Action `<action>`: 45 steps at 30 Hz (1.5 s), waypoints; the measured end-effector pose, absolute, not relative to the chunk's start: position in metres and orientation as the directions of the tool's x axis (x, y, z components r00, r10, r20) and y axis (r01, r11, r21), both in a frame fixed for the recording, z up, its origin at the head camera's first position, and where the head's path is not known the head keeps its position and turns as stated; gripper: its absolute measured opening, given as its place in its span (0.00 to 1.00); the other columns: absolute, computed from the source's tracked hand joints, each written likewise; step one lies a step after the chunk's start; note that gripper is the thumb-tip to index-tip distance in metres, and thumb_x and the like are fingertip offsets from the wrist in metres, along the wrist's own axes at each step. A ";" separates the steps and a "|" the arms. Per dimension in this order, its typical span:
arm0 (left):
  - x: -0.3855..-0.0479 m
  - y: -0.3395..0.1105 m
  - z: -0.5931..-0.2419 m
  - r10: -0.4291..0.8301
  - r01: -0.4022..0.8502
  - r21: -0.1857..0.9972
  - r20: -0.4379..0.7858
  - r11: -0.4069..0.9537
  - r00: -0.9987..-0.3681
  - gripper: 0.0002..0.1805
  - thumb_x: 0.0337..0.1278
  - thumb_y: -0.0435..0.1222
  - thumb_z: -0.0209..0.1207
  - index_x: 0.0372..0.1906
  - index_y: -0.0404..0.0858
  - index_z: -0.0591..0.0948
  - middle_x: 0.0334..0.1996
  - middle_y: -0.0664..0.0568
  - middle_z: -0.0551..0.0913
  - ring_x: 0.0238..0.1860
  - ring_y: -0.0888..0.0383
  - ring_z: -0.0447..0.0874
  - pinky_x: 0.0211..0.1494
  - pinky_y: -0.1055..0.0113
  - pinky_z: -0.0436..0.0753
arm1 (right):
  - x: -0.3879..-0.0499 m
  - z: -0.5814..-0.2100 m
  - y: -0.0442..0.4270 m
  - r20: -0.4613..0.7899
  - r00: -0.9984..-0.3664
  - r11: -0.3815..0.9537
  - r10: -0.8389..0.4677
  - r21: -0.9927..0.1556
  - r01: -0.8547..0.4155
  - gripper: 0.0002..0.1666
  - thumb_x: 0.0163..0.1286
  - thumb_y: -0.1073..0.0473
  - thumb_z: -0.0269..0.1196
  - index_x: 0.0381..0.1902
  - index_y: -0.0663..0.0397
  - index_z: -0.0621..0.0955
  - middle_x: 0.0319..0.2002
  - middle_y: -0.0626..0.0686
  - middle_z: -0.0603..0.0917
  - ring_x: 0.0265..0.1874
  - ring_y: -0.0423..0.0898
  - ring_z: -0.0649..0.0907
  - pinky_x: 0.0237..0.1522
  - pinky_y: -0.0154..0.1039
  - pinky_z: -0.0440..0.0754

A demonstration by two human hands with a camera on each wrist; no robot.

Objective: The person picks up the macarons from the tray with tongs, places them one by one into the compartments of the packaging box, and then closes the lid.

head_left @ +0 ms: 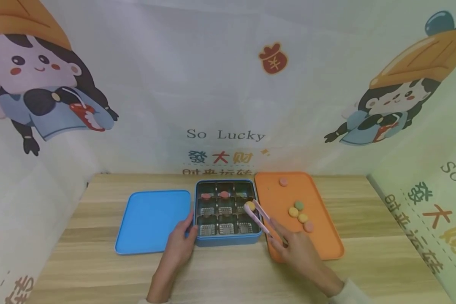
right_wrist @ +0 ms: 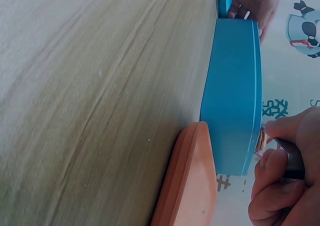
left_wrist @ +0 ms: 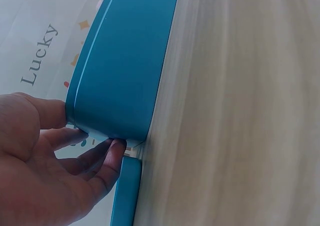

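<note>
1. Tongs (head_left: 256,220), pinched in our right hand (head_left: 299,251), grip a yellow macaron (head_left: 250,206) over the blue nine-compartment box (head_left: 228,241).
2. Our left hand (head_left: 180,245), fingers relaxed, touches the box's left wall.
3. Five macarons (head_left: 293,212) lie on the orange tray (head_left: 324,240).

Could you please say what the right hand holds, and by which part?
The right hand holds the pink tongs by their arms, behind the tips, which grip a yellow macaron.
</note>
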State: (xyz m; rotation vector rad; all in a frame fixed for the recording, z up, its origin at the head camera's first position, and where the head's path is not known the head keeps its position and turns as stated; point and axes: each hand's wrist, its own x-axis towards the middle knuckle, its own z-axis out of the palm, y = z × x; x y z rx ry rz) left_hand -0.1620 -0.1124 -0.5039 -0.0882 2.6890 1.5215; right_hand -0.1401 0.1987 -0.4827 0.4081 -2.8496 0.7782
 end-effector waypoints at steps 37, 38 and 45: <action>-0.162 -0.111 -0.503 -0.026 -0.063 0.841 -0.059 0.537 -0.998 0.29 0.73 0.36 0.48 0.75 0.33 0.61 0.65 0.29 0.71 0.68 0.34 0.67 0.69 0.40 0.67 | -0.147 -0.490 0.218 0.247 -0.958 0.872 -0.143 -0.427 -0.240 0.32 0.65 0.53 0.69 0.66 0.54 0.77 0.13 0.41 0.64 0.10 0.31 0.60 0.12 0.26 0.58; -0.162 -0.111 -0.503 -0.026 -0.064 0.841 -0.059 0.537 -0.998 0.29 0.73 0.36 0.48 0.75 0.33 0.61 0.65 0.29 0.71 0.68 0.34 0.67 0.69 0.40 0.67 | -0.148 -0.491 0.222 0.268 -0.953 0.877 -0.141 -0.414 -0.246 0.32 0.64 0.54 0.70 0.65 0.55 0.78 0.14 0.42 0.64 0.11 0.32 0.60 0.13 0.26 0.58; -0.163 -0.111 -0.504 -0.023 -0.060 0.841 -0.056 0.537 -0.998 0.30 0.73 0.36 0.48 0.75 0.32 0.60 0.65 0.29 0.71 0.68 0.33 0.67 0.69 0.40 0.67 | -0.154 -0.494 0.252 0.330 -0.935 0.875 -0.128 -0.406 -0.264 0.30 0.64 0.58 0.70 0.63 0.60 0.78 0.10 0.38 0.59 0.07 0.27 0.54 0.09 0.24 0.53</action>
